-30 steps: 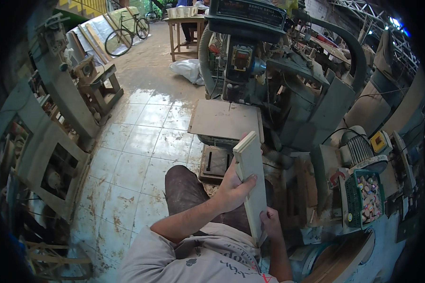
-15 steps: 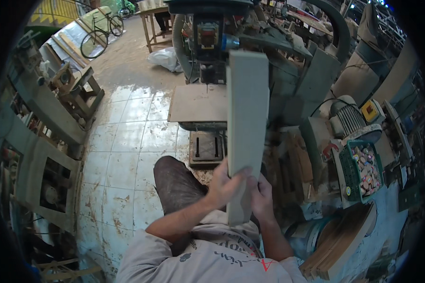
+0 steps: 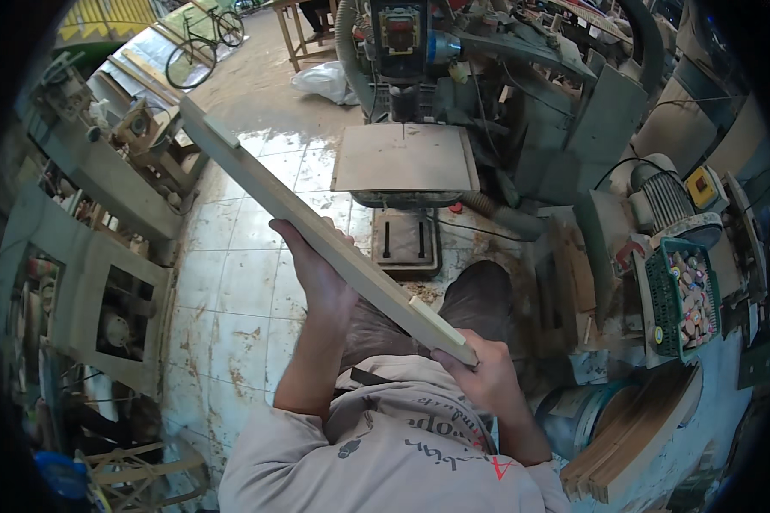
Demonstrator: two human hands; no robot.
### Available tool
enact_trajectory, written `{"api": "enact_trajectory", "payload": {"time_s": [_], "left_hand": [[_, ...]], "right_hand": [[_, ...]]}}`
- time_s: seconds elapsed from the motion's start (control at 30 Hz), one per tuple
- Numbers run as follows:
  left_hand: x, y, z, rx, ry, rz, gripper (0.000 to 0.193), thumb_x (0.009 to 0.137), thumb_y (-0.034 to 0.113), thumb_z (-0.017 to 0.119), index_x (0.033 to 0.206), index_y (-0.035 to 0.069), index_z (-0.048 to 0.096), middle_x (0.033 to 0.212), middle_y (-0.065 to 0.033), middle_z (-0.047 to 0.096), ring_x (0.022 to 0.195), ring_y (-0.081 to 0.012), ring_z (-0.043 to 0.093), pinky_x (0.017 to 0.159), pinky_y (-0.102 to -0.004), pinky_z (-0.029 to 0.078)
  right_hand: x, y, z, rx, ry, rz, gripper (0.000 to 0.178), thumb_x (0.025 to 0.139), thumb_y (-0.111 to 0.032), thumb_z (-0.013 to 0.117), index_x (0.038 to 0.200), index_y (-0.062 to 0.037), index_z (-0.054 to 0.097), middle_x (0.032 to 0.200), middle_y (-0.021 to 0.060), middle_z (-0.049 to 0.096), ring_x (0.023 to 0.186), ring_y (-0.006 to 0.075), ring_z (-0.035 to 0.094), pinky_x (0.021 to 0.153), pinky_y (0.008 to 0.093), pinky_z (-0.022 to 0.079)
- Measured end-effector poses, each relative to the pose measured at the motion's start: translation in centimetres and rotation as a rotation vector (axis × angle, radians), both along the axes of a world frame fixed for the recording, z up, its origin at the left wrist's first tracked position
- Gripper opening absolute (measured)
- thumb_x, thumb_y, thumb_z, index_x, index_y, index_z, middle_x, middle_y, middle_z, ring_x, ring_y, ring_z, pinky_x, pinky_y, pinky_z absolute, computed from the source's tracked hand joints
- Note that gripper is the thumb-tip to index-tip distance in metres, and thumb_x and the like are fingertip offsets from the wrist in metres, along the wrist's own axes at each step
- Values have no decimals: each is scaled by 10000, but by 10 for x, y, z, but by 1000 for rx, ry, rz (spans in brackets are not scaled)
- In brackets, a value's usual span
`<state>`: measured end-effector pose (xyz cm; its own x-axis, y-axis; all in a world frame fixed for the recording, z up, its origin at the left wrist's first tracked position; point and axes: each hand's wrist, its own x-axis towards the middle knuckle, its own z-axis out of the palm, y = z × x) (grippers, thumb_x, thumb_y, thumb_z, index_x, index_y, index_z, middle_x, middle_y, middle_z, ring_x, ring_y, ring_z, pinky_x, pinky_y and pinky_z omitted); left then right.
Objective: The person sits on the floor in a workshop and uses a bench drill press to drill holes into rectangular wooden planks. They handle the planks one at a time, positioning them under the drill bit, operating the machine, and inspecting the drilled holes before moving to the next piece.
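A long pale wooden board lies slantwise across my front, its far end up to the left, its narrow edge facing me. Short light strips sit along its side close to both ends. My left hand supports the board near its middle, thumb on the near side and fingertips showing beyond. At the near end, my right hand is closed round the board. Past the board stands a dusty drill-press-like machine with a flat square worktable.
To the right are a motor, a green basket of small colourful pieces, a bucket and stacked curved wooden pieces. Grey machinery lines the left. Sawdust marks the tiled floor. A bicycle stands far back.
The board has swung from nearly upright, broad face showing, to a leftward slant with its edge up. My left hand has shifted along it; my right hand has moved to its near end.
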<state>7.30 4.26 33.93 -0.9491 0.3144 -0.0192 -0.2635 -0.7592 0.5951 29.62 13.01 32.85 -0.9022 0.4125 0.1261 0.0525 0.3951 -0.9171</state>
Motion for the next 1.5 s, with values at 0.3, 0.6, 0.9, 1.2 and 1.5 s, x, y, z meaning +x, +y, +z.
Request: {"api": "enact_trajectory", "payload": {"time_s": [0.3, 0.6, 0.9, 1.2, 1.5], "left_hand": [[-43, 5, -45, 355, -98, -278, 484, 859, 617, 510, 804, 138, 469, 649, 59, 483, 552, -34, 526, 496, -178, 484], [-50, 21, -123, 776, -348, -479, 236, 913, 272, 605, 784, 85, 540, 659, 34, 537, 559, -54, 544, 532, -203, 524], [-55, 27, -132, 989, -349, -559, 134, 845, 83, 609, 751, 36, 524, 652, -11, 537, 540, -97, 539, 530, -220, 527], [-24, 19, -130, 929, -568, -446, 124, 810, 43, 590, 728, 27, 498, 663, -35, 509, 539, -119, 498, 549, -232, 503], [17, 12, -126, 946, -843, -580, 127, 849, 88, 491, 746, 26, 452, 713, -57, 469, 650, -145, 496, 650, -266, 460]], "right_hand": [[-18, -14, -6, 291, 380, -97, 416, 705, -15, 771, 1092, 17, 623, 935, 155, 688, 796, 272, 694, 673, 313, 550], [-37, -22, -4, 405, 480, -84, 478, 641, 22, 774, 1093, 32, 618, 953, 168, 665, 815, 274, 675, 672, 328, 551], [-51, -26, -14, 373, 608, -101, 474, 643, 40, 772, 1083, 12, 597, 986, 156, 654, 859, 289, 663, 717, 346, 550], [-66, -27, -12, 292, 648, -28, 418, 670, 35, 753, 1049, -12, 585, 1033, 144, 637, 951, 296, 646, 781, 351, 550], [-80, -28, -9, 289, 730, 33, 404, 698, 24, 743, 1059, -7, 564, 1058, 170, 644, 976, 309, 656, 815, 366, 546]]}}
